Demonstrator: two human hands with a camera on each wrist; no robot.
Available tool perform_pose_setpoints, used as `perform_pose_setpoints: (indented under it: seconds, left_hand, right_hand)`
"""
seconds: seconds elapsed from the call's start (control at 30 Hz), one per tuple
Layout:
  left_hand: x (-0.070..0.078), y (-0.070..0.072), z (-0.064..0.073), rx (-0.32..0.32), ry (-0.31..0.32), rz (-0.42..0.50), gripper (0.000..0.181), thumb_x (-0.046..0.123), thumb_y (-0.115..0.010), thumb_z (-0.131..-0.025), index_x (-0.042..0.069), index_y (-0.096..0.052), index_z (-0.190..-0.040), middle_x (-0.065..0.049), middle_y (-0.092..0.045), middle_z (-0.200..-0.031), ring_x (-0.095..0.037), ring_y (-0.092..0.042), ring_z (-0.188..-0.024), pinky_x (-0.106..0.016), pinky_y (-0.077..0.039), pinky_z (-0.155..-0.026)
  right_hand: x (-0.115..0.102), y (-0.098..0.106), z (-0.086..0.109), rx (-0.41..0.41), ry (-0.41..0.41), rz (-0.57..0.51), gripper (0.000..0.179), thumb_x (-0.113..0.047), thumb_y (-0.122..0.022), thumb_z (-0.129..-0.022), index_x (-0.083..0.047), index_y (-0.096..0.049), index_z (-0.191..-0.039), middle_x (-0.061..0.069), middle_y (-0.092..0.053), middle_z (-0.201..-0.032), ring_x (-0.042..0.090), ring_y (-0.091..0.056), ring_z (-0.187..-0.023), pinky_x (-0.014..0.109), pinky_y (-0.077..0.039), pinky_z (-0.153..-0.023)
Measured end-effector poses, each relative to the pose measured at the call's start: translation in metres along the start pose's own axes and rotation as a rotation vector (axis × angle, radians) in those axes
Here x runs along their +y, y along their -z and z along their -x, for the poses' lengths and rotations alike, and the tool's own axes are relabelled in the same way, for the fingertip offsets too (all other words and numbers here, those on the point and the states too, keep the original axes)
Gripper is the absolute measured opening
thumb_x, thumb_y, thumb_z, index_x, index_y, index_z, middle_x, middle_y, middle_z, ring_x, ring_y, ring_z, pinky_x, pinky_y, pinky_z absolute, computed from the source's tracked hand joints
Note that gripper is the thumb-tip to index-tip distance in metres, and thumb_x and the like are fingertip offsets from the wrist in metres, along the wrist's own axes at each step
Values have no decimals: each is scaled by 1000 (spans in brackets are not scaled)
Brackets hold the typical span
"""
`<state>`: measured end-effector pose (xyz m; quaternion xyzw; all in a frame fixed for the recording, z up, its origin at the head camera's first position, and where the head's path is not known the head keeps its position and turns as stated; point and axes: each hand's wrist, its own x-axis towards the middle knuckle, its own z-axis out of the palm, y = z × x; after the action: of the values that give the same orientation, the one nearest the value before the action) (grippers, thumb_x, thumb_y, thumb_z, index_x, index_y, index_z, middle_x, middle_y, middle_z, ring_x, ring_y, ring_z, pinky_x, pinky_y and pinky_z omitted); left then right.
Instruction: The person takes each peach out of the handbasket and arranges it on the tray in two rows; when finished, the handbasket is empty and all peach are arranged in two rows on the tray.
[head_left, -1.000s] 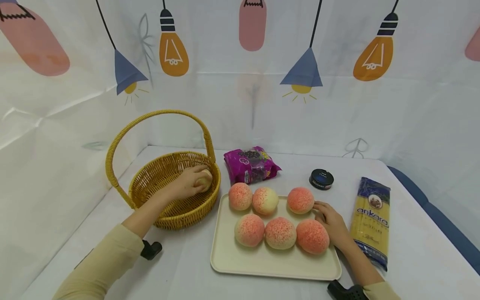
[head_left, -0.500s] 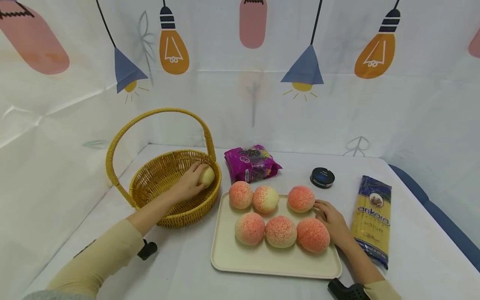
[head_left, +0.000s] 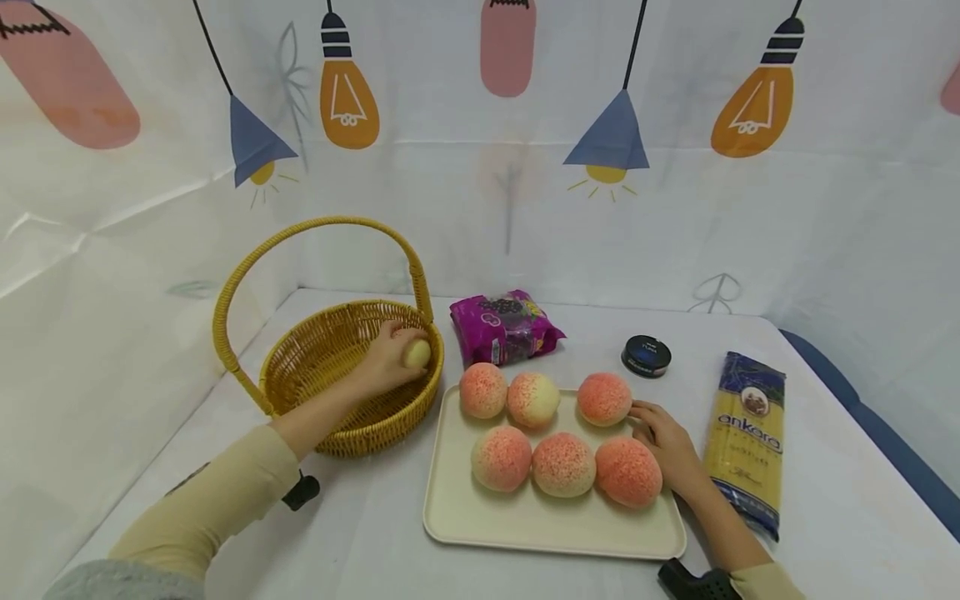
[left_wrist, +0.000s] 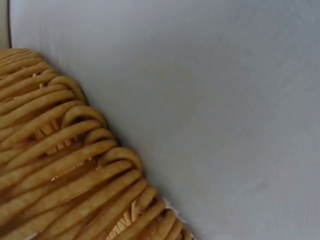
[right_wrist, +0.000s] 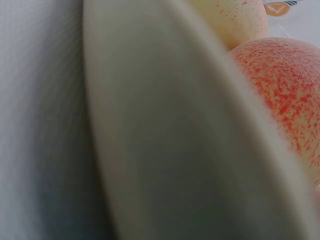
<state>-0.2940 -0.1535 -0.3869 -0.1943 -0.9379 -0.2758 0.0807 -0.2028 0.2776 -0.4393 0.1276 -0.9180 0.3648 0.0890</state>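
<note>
Inside the yellow wicker basket (head_left: 364, 442), my left hand (head_left: 388, 360) grips a pale yellow peach (head_left: 417, 353) near the right wall. The left wrist view shows only the woven basket side (left_wrist: 65, 150) and white tabletop. A cream tray (head_left: 551, 533) bears several round, red-speckled peaches in two rows, among them a back right peach (head_left: 603, 398) and a front right peach (head_left: 628, 472). My right hand (head_left: 670, 446) lies over the tray's right edge, fingers extended with the tips at the back right peach. In the right wrist view the tray's side (right_wrist: 165, 125) hides this hand.
A purple snack packet (head_left: 506, 327) lies behind the tray. To its right are a round black tin (head_left: 646, 356) and a yellow and blue Ankara pasta packet (head_left: 746, 442). The basket's tall handle (head_left: 330, 221) arches above it. A blue chair (head_left: 885, 433) stands beyond the right table edge.
The left hand has turned slightly around the peach inside the basket, and the peach has shifted a little right. The right hand and the peaches on the tray stay in place.
</note>
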Motion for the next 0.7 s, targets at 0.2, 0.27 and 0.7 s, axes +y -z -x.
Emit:
perform_pose_setpoints:
  seconds: [0.2, 0.27, 0.7]
  left_hand:
    - [3, 2, 4, 40, -28, -149, 49, 10, -75, -72, 7, -54, -117, -29, -30, -129, -54, -42, -99, -52, -46, -73]
    - [2, 4, 6, 55, -64, -199, 46, 10, -75, -73, 8, -56, -114, -27, -35, -127, -51, -45, -95, -50, -47, -69]
    - [-9, 4, 3, 116, -201, -319, 32, -2, -67, -77, 7, -61, -107, -29, -44, -126, -49, -46, -110, -65, -37, -83]
  right_hand:
    - [0, 0, 0, 3, 4, -2, 30, 2, -47, -89, 5, -55, -117, 22, -46, -128, 43, -41, -118, 57, -32, -96]
    - [0, 0, 0, 1, 1, -3, 30, 2, -47, -89, 5, -55, -117, 22, -46, -128, 43, -41, -118, 57, -31, -96]
    - [0, 0, 0, 4, 10, -8, 30, 3, -48, -88, 6, -56, -116, 23, -46, -127, 44, -41, -118, 57, -31, -96]
